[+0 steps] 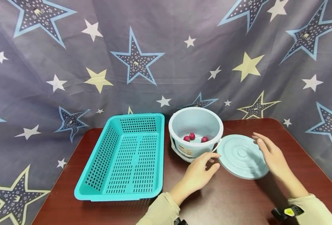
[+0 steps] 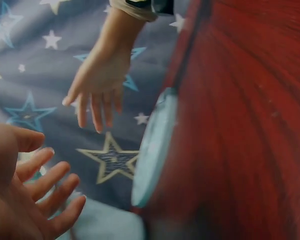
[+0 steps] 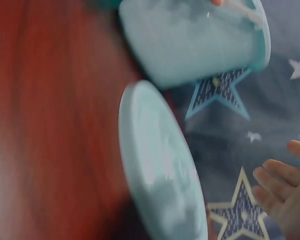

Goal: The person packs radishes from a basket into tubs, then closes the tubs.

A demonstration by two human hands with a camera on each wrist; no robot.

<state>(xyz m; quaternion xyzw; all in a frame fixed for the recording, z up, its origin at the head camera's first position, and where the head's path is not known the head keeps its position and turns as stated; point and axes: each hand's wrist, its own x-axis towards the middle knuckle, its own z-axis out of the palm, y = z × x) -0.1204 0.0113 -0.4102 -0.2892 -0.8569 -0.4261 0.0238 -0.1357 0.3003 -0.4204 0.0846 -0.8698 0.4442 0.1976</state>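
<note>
A pale blue bucket [image 1: 180, 145] stands at the back of the table, with 3 small red radishes [image 1: 192, 136] on its floor. Its round lid [image 1: 236, 153] lies flat on the table to the bucket's right. My left hand [image 1: 200, 172] hovers in front of the bucket, fingers relaxed and holding nothing. Above the lid's right edge is my right hand [image 1: 274, 156], also empty, its fingers loosely extended. In the left wrist view both hands show apart from the lid [image 2: 155, 145]. The right wrist view has the lid [image 3: 160, 160] below the bucket [image 3: 190, 45].
A turquoise perforated basket [image 1: 161, 175] sits left of the bucket on the dark red table [image 1: 210, 203]. The bucket's white handle [image 1: 175, 150] hangs down at its front. A grey curtain [image 1: 168, 72] with stars hangs directly behind the table.
</note>
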